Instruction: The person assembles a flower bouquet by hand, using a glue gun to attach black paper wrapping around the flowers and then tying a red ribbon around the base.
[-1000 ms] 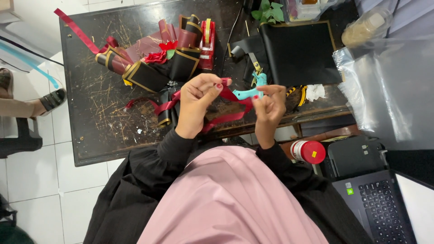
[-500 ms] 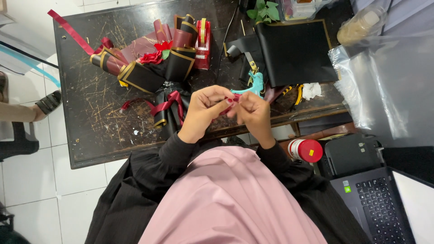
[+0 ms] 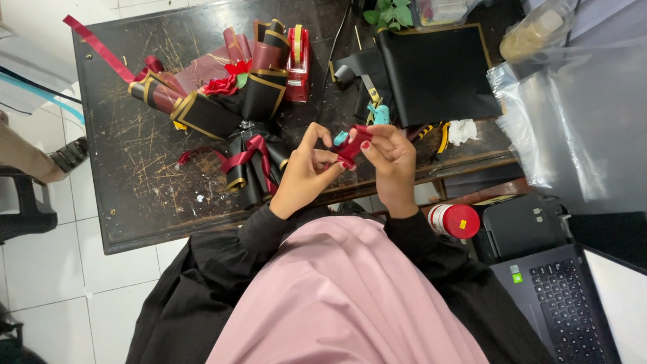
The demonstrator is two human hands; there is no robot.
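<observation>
Pinched between the fingertips of both hands, a short piece of red ribbon [image 3: 353, 143] is held just above the front part of the dark, scratched table [image 3: 135, 182]; the left hand [image 3: 306, 172] presses thumb and forefinger onto its lower end while the right hand [image 3: 391, 158] closes its fingers on the upper end, so both grips are shut on the ribbon. Something small and teal [image 3: 341, 138] shows just behind the ribbon, though what it is cannot be told. To the left of the hands lies a bouquet [image 3: 229, 101] wrapped in black paper with gold edges and maroon sheets, holding a red flower [image 3: 221, 84] at its middle and tied below with a red bow [image 3: 251, 152]. Behind the bouquet stands a red tape dispenser [image 3: 298, 57] with a roll in it. A sheet of black wrapping paper [image 3: 438, 74] lies at the far right of the table, teal-handled scissors [image 3: 379, 111] beside it. Beyond the table's right end, a clear plastic bag [image 3: 566, 114] hangs open; its contents cannot be made out. Near the right forearm sits a red-capped can [image 3: 453, 221], with a laptop [image 3: 566, 303] lower right.
</observation>
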